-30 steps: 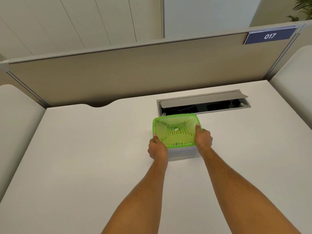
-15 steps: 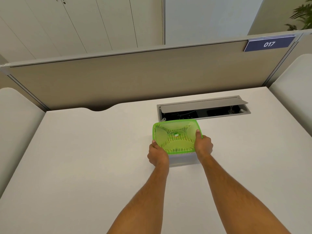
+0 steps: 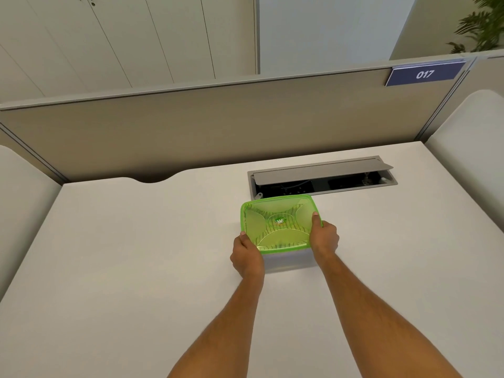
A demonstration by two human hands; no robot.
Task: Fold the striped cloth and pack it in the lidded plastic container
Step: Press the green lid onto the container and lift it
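A clear plastic container with a translucent green lid (image 3: 275, 214) stands on the white desk (image 3: 136, 255), just in front of the cable hatch. Dark stripes of the striped cloth (image 3: 283, 245) show through the lid, so the cloth lies inside. My left hand (image 3: 246, 256) grips the container's near left corner, thumb on the lid's edge. My right hand (image 3: 323, 236) holds the right side, thumb pressed on the lid. The container's clear body is mostly hidden by the lid and my hands.
An open grey cable hatch (image 3: 321, 177) with a raised flap lies right behind the container. A beige partition (image 3: 218, 124) with a blue sign reading 017 (image 3: 424, 75) borders the desk's far edge. White side panels flank the desk left and right.
The camera has tilted up a little, so everything sits lower in view. Both hands stay on the container; the grip looks the same.
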